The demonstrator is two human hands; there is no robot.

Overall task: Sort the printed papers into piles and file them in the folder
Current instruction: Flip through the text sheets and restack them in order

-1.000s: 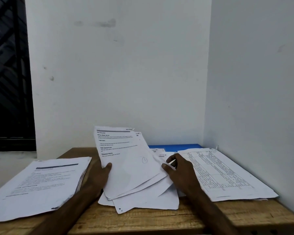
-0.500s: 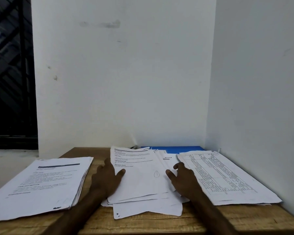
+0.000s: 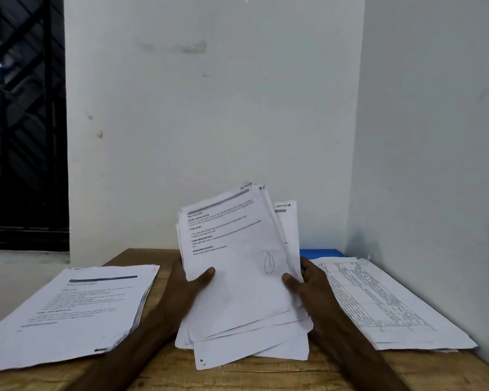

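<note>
A loose bundle of printed papers (image 3: 237, 266) stands tilted up at the middle of the wooden table (image 3: 266, 373), its lower edges fanned out near the tabletop. My left hand (image 3: 189, 283) grips its left edge with the thumb on the front sheet. My right hand (image 3: 308, 286) grips its right edge the same way. A thick pile of text pages (image 3: 76, 309) lies flat on the left. A pile of pages with printed tables (image 3: 384, 303) lies flat on the right. A blue folder (image 3: 322, 253) shows behind the bundle at the back, mostly hidden.
White walls close the table in at the back and along the right side. A dark barred window (image 3: 20, 122) is at the far left. Bare wood shows along the table's front edge.
The middle papers lay flat on the table under both hands half a second ago. Both hands have taken hold of the bundle's sides and raised its top end upright.
</note>
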